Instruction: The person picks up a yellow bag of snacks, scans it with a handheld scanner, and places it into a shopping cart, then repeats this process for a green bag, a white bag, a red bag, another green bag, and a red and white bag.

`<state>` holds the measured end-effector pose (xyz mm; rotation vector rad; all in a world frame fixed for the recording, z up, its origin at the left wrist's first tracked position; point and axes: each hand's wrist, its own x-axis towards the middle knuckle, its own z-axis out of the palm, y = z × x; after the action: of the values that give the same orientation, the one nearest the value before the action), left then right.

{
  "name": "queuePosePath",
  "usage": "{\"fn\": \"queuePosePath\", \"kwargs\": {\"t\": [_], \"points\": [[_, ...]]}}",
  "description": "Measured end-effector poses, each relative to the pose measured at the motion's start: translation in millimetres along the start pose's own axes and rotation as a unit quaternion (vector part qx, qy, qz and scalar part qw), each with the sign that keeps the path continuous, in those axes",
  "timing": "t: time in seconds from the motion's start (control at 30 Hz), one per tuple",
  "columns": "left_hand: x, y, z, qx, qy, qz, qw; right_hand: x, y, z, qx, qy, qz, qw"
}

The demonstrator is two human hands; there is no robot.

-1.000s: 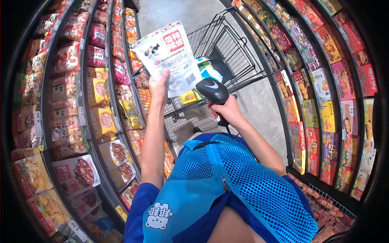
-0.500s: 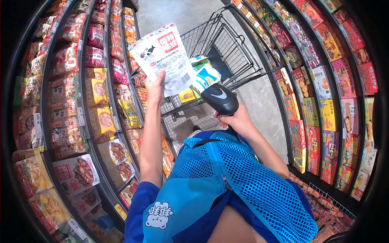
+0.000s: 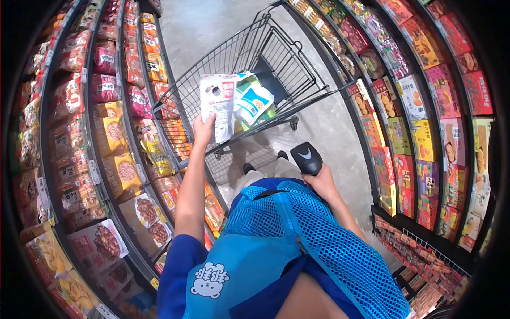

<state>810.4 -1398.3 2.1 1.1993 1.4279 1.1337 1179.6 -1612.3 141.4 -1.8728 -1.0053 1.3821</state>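
Note:
My left hand [image 3: 203, 129] is closed on a white snack pouch [image 3: 218, 103] with red and black print, held over the near side of a black wire shopping cart [image 3: 276, 119]. Just right of the pouch, inside the cart, lie a blue-and-white snack packet [image 3: 254, 102] and a green packet partly under it. My right hand [image 3: 321, 181] grips a black handheld barcode scanner [image 3: 306, 158], low and close to my body. The scanner's handle is mostly hidden by the fingers.
Shelves of bagged snacks [image 3: 114, 133] line the left side, and shelves of boxed goods [image 3: 406, 143] line the right. Grey floor [image 3: 313, 125] runs between them. The cart stands across the aisle ahead of my feet. A wire rack of small red packs [image 3: 419, 260] is at the lower right.
The white pouch has gone down and away from me, over the cart. My right hand has drawn the scanner back from it, down and to the right.

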Motion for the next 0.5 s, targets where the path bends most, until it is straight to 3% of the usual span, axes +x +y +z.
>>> {"fn": "queuePosePath", "kwargs": {"t": [0.1, 0.13, 0.23, 0.37, 0.43, 0.5], "points": [[31, 12, 27, 0.029, -0.118, -0.041, 0.992, -10, 7, -14, -0.004, 0.021, 0.014, 1.000], [47, 19, 34, 0.044, -0.194, -0.058, 0.978, -12, 10, -18, -0.008, 0.022, 0.022, 0.999], [87, 27, 68, 0.241, -0.134, 0.024, 0.961, -17, 12, -26, 0.010, 0.038, 0.044, 0.998], [102, 13, 88, 0.214, -0.074, -0.010, 0.974, -10, 19, -29, 0.027, 0.051, 0.043, 0.997], [69, 9, 92, 0.168, -0.082, -0.003, 0.982, 2, 25, -29, 0.007, 0.028, 0.040, 0.999], [-2, 44, 89, 0.162, -0.072, -0.011, 0.984, 11, 8, -25, -0.003, 0.012, 0.032, 0.999]]}}
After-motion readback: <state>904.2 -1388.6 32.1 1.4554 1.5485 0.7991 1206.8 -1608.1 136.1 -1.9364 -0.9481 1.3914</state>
